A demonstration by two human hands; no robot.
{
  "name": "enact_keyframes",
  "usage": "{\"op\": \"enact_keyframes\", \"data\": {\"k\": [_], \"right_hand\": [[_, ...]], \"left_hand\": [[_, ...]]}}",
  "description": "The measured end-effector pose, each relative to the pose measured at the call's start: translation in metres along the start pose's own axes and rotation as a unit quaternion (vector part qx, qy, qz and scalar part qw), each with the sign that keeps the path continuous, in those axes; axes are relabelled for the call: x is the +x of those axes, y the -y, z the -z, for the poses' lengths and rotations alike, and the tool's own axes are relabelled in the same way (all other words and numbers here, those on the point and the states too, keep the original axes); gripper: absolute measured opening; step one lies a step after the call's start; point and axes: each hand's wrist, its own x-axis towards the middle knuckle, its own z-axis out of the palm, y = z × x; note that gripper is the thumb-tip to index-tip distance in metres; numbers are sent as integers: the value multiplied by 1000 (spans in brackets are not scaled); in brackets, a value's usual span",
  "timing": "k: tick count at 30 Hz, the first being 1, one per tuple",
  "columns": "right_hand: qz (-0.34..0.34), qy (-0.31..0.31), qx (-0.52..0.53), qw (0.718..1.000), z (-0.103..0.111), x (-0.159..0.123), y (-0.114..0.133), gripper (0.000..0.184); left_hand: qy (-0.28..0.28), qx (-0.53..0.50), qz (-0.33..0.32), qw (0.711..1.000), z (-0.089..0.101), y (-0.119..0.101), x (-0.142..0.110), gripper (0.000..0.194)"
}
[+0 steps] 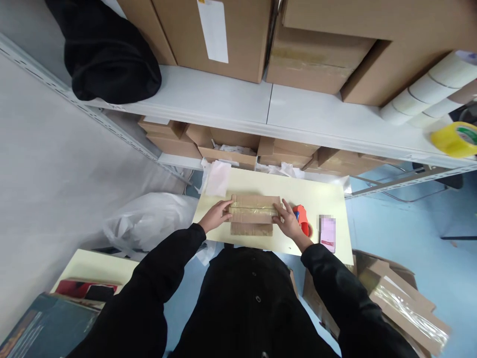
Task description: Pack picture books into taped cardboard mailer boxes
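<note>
A small cardboard box (253, 213) with shiny clear tape along its middle seam is between my hands, above the pale yellow table (208, 243). My left hand (217, 216) grips its left end, with the fingertips at the upper left corner. At the right end my right hand (287, 221) holds on, thumb on the near side and index finger raised slightly. A lower flap or separate strip of cardboard (251, 229) shows on the near side; I cannot tell whether it is joined to the box. Just right of my right hand lies a red-orange tape dispenser (302, 219).
A phone (327, 232) lies at the table's right. Papers (218, 178) lie at the back left. Shelves (231, 99) with cardboard boxes rise behind, with yellow tape (455, 139) at the right. A plastic bag (152, 221) stands left; flattened cardboard (406, 303) lies on the right floor.
</note>
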Motion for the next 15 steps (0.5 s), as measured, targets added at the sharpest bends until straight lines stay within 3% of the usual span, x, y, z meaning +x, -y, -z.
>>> {"op": "enact_keyframes", "data": {"k": [5,9,12,15], "right_hand": [[4,17,31,999,-12,-9,-5,85],[8,21,38,999,-15,-12,-10,87],[1,16,45,999,-13,-11,-8,83],[-10,5,53,999,-12,-11,-3,79]], "left_hand": [[-5,-42,43,998,-5,0,9,54],[-7,-26,57,998,-4,-4,13,53],[-19,69,8,997,0,-12,9,47],[-28,192,-61,979,-3,-27,-1,41]]}}
